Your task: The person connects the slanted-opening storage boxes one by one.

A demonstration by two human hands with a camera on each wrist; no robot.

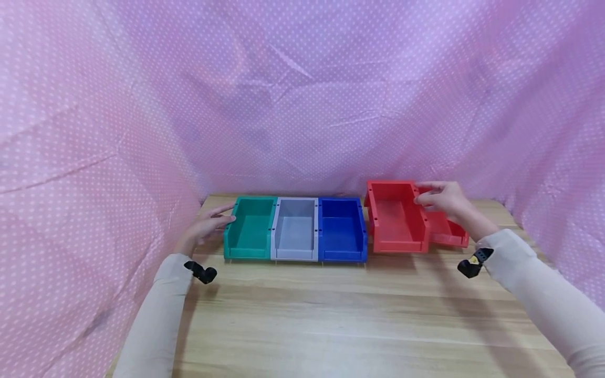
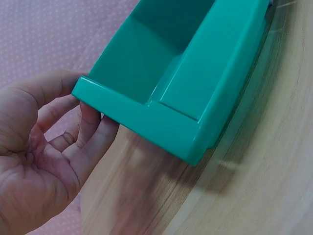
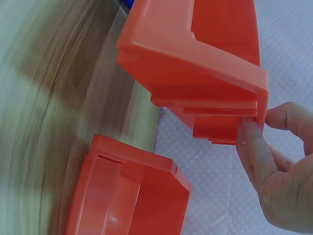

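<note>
Looks like three are lined up: green bin (image 1: 249,231), grey bin (image 1: 295,231) and blue bin (image 1: 339,231), side by side on the desk (image 1: 331,315). Left hand (image 1: 204,229) pinches the green one's edge. Right hand (image 1: 448,199) is clamped on a raised red bin (image 1: 393,223) beside blue, so not placed yet. The second red bin (image 1: 440,229), farther right, probably still waits.

The person's left arm (image 1: 158,320) reaches forward in a pale sleeve, its cuff just behind the left hand (image 1: 204,227), whose thumb and fingers are set in a pinch, the palm partly showing in its wrist view. The right arm (image 1: 539,294), sleeved alike, slants forward and inward to the right hand (image 1: 449,202), well apart from the other, its thumb and fingers also pinching.
</note>
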